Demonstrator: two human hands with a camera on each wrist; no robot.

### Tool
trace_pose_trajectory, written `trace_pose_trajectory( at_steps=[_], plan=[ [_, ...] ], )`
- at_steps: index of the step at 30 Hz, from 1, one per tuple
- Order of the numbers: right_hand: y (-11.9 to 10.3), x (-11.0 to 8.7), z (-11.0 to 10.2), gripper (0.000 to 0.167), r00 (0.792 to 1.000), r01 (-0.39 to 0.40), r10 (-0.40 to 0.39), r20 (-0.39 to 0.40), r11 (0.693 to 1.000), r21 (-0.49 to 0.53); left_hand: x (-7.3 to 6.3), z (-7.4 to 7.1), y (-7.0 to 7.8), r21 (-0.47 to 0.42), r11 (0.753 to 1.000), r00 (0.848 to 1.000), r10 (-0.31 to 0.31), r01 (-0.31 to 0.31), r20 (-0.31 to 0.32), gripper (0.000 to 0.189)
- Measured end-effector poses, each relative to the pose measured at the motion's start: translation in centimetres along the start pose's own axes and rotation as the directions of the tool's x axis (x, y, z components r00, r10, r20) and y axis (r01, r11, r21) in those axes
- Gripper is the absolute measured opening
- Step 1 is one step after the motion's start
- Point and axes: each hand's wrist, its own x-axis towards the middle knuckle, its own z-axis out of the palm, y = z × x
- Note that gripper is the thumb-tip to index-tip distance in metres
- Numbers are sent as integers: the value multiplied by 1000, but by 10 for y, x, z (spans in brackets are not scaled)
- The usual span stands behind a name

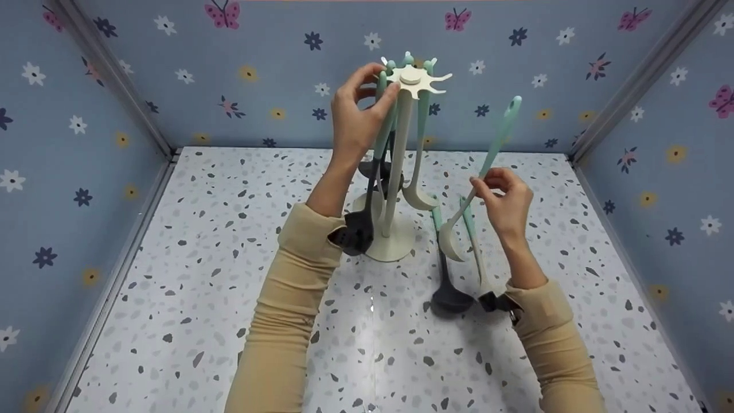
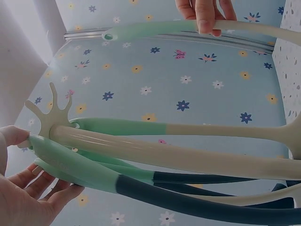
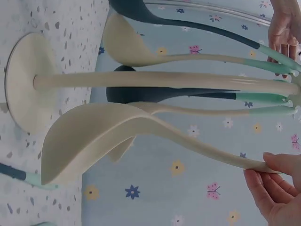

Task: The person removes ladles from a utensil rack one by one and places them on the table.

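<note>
A cream utensil stand [image 1: 399,155] with a hooked top stands upright on its round base. At its top, my left hand [image 1: 358,117] holds the green handle of a dark kitchen utensil [image 1: 359,221], thumb near the hooks and fingers behind the handle. The dark utensil hangs along the stand's left side, its head partly hidden by the sleeve. My right hand [image 1: 507,201] pinches a cream ladle [image 3: 99,136] by its shaft, just below the green handle. This ladle is tilted, apart from the stand on its right, bowl low and handle end up.
A cream ladle [image 1: 420,195] hangs on the stand's right side, with other dark and cream utensils behind the pole. On the speckled table [image 1: 189,287] lie a dark ladle [image 1: 450,295] and a cream utensil [image 1: 476,246], its head hidden by the right sleeve. Patterned panels [image 1: 275,74] surround the table.
</note>
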Motion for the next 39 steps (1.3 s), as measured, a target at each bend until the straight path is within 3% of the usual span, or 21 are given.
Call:
trace_pose_trajectory(
  at_steps=[10,17,22,31,39],
  plan=[
    [21,6,-35,18,999,-12,6,-43,990,-140,-1,0,0,-2,1000,1000,-11,11,1,29],
    [31,10,-55,23,998,-56,45,-51,968,-246,11,1,-32,21,999,999,33,-33,-8,29],
    [43,12,-66,23,997,-71,53,-63,938,-340,12,1,-31,13,1000,1000,27,-27,-7,29],
    [65,12,-83,22,985,-162,168,-31,857,-489,0,-1,0,5,1000,1000,2,-2,-8,27],
    [84,9,-93,21,967,-209,254,5,806,-554,11,2,-27,7,1000,1000,12,-12,0,30]
  ],
)
